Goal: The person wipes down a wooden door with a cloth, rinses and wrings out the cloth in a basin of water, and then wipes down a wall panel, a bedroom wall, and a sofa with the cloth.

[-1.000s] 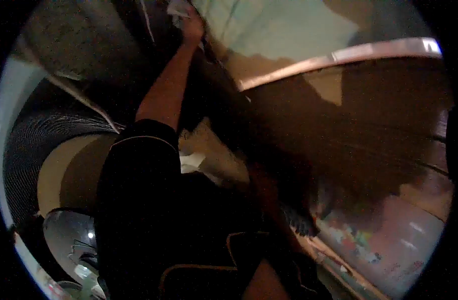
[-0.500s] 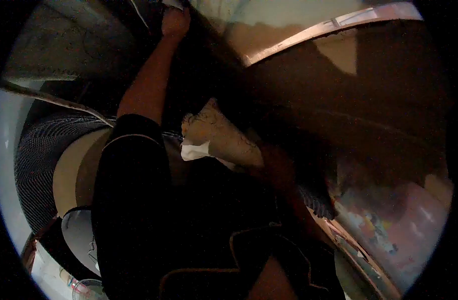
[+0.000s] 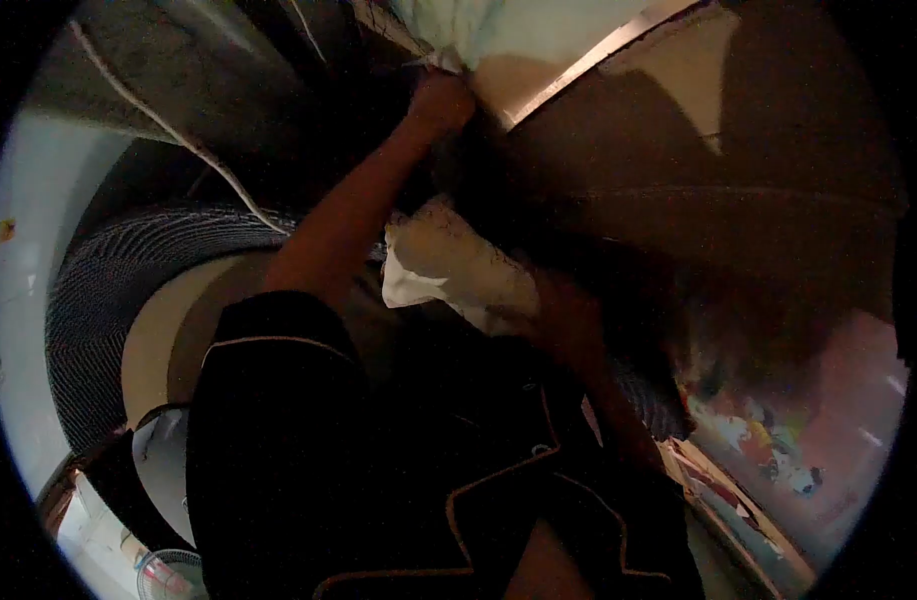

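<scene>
Pale bundle (image 3: 473,262) sits near the middle of my head feed, its right end meeting the right hand (image 3: 568,315) and a whiter fold (image 3: 408,287) showing at its left side. I read the right grip as closed on that end, but shadow swallows the fingers, so I cannot tell how tightly. Above it, I have the left arm stretched out; the left hand (image 3: 444,102) is curled, a small whitish cloth (image 3: 444,61) pinched at its fingertips, near a pale panel (image 3: 518,28). Left of that forearm I see a thin cord (image 3: 193,147) and a ribbed dark band (image 3: 90,315). Low at left stands a see-through container (image 3: 170,573); at right, a blotched multicoloured surface (image 3: 768,445).
</scene>
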The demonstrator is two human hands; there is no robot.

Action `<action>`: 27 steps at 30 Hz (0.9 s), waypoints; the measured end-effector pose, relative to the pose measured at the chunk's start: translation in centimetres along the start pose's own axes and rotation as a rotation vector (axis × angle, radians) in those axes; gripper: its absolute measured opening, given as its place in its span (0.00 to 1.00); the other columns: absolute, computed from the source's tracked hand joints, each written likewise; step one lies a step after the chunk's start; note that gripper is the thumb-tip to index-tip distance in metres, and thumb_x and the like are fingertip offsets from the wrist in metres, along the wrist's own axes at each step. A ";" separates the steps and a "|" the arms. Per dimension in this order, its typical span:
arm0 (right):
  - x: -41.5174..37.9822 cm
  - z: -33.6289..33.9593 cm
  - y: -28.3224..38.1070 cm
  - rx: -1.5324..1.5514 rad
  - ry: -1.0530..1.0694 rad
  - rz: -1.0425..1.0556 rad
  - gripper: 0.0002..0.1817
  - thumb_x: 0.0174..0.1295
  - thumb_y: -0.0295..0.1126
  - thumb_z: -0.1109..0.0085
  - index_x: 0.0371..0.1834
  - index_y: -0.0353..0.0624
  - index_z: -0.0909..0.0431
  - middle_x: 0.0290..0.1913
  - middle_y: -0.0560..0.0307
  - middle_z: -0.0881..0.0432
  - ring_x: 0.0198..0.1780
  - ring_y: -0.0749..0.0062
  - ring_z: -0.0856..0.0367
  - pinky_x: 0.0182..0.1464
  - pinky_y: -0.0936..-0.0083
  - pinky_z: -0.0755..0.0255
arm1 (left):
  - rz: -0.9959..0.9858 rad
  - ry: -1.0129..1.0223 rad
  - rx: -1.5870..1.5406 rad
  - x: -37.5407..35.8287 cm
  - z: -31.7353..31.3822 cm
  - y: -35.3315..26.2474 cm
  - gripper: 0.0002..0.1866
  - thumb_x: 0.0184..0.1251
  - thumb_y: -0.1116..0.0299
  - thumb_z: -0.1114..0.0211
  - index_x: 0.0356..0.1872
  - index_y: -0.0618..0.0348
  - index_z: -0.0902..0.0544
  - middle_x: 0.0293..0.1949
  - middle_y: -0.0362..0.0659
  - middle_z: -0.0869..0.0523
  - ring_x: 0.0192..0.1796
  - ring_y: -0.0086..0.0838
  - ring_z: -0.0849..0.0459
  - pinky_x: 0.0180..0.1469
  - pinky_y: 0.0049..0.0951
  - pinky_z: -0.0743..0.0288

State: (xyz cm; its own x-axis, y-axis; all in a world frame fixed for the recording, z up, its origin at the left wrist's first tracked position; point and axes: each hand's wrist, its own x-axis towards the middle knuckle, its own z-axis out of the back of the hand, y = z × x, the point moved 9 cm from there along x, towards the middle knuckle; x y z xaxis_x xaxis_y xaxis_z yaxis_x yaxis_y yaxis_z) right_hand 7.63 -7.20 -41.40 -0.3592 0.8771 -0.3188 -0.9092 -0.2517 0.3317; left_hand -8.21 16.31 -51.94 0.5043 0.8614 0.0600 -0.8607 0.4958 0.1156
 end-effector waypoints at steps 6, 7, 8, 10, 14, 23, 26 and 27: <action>-0.3 0.5 0.6 -0.028 -0.015 -0.023 0.34 0.52 0.57 0.30 0.55 0.44 0.22 0.49 0.45 0.17 0.47 0.49 0.16 0.49 0.57 0.22 | 0.138 0.200 -0.536 1.1 -4.4 -7.4 0.12 0.57 0.65 0.42 0.28 0.59 0.13 0.32 0.53 0.12 0.33 0.49 0.13 0.34 0.47 0.19; -0.2 0.5 0.6 -0.060 0.005 -0.042 0.35 0.52 0.57 0.30 0.55 0.44 0.22 0.49 0.45 0.17 0.48 0.49 0.17 0.50 0.57 0.23 | 0.136 0.198 -0.525 0.9 -4.7 -7.4 0.12 0.57 0.65 0.42 0.28 0.59 0.13 0.32 0.53 0.12 0.33 0.49 0.13 0.34 0.47 0.19; -0.3 0.5 0.6 -0.056 -0.003 -0.040 0.35 0.52 0.57 0.30 0.55 0.44 0.22 0.49 0.45 0.17 0.48 0.49 0.17 0.50 0.57 0.23 | -0.022 0.100 -0.505 0.8 -3.9 -8.4 0.12 0.58 0.65 0.42 0.30 0.60 0.13 0.32 0.55 0.13 0.33 0.49 0.13 0.36 0.47 0.19; -0.4 0.9 0.6 0.018 -0.058 0.007 0.35 0.52 0.57 0.30 0.56 0.44 0.23 0.50 0.45 0.17 0.48 0.50 0.17 0.50 0.57 0.23 | -0.200 -0.003 -0.472 0.3 -1.4 -8.2 0.13 0.59 0.64 0.43 0.31 0.61 0.13 0.32 0.56 0.13 0.33 0.49 0.13 0.38 0.47 0.19; -0.6 1.3 0.2 0.157 -0.069 0.006 0.36 0.52 0.58 0.31 0.58 0.43 0.24 0.49 0.45 0.17 0.48 0.51 0.17 0.50 0.58 0.23 | 0.161 0.132 -1.679 -3.6 0.4 -1.4 0.18 0.66 0.62 0.43 0.51 0.60 0.18 0.47 0.50 0.15 0.46 0.43 0.15 0.50 0.41 0.21; -0.4 0.6 0.6 -0.129 0.013 -0.067 0.36 0.48 0.64 0.31 0.38 0.37 0.18 0.37 0.41 0.17 0.38 0.47 0.16 0.41 0.57 0.21 | 0.611 -0.431 -2.561 -14.6 12.6 1.8 0.18 0.68 0.64 0.40 0.54 0.64 0.20 0.50 0.49 0.15 0.51 0.42 0.16 0.55 0.42 0.21; -0.7 1.5 0.7 -0.047 -0.144 0.016 0.37 0.47 0.66 0.32 0.32 0.35 0.18 0.35 0.40 0.17 0.37 0.45 0.16 0.41 0.56 0.21 | 0.567 -0.571 -2.462 -15.8 13.7 1.9 0.17 0.69 0.64 0.41 0.54 0.63 0.20 0.51 0.49 0.16 0.52 0.42 0.16 0.55 0.42 0.21; -0.6 1.4 0.5 -0.020 -0.150 0.042 0.37 0.47 0.66 0.32 0.33 0.35 0.18 0.35 0.40 0.17 0.37 0.45 0.16 0.41 0.56 0.21 | 0.550 -0.614 -2.429 -16.0 13.8 2.2 0.17 0.69 0.65 0.41 0.54 0.63 0.20 0.51 0.49 0.16 0.52 0.42 0.16 0.55 0.42 0.21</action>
State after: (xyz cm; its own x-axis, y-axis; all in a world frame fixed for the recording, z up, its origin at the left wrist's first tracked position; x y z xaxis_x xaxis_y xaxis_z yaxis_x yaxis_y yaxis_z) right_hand 7.65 -7.35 -39.81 -0.3624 0.9167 -0.1682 -0.8987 -0.2958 0.3238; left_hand -17.24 2.13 -38.96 -0.0681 0.9891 -0.1306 0.7395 -0.0378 -0.6721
